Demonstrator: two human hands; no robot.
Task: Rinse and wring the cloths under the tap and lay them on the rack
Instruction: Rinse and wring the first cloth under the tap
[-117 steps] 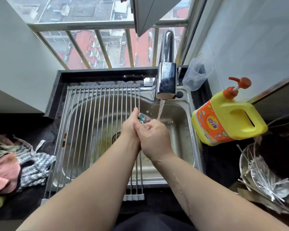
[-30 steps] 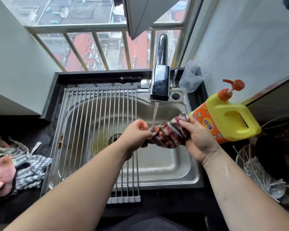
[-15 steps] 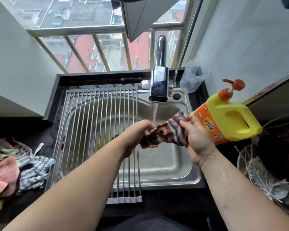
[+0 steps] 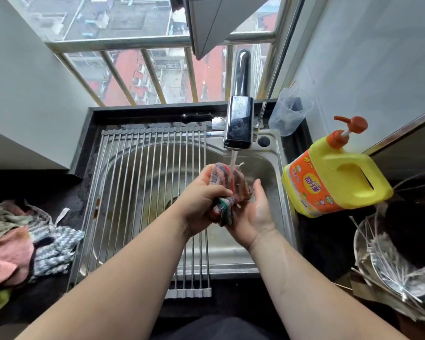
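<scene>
Left hand (image 4: 201, 198) grips the striped cloth (image 4: 228, 184) under the running tap (image 4: 238, 126), right hand (image 4: 254, 215) open-palmed beneath it. Rack (image 4: 145, 192) covers the sink's (image 4: 268, 165) left side, right side's open. Spare cloths (image 4: 22, 241) piled left on the desk (image 4: 79, 192).

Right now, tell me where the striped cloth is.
Head view, centre: the striped cloth is bunched in the left hand under the running tap, above the sink, right hand open beside it.
</scene>
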